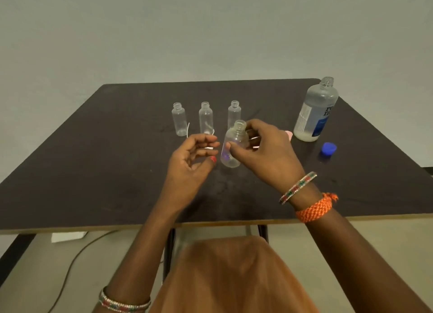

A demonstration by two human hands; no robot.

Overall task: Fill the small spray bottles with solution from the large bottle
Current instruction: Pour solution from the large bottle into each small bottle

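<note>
Three small clear bottles stand uncapped in a row on the dark table (93, 162): the left one (179, 120), the middle one (206, 118) and the right one (234, 113). My right hand (264, 153) grips a fourth small bottle (235, 146), uncapped and slightly tilted, just above the table in front of the row. My left hand (192, 165) hovers beside it with curled fingers, pinching a small clear and white spray head (207, 150). The large bottle (316, 111) stands open at the far right, with its blue cap (328, 148) lying in front of it.
Thin white dip tubes (188, 128) lie behind my left hand, by the row of bottles. A small pink item (289, 134) peeks out behind my right hand. A cable (70, 266) runs over the floor below the table's near edge.
</note>
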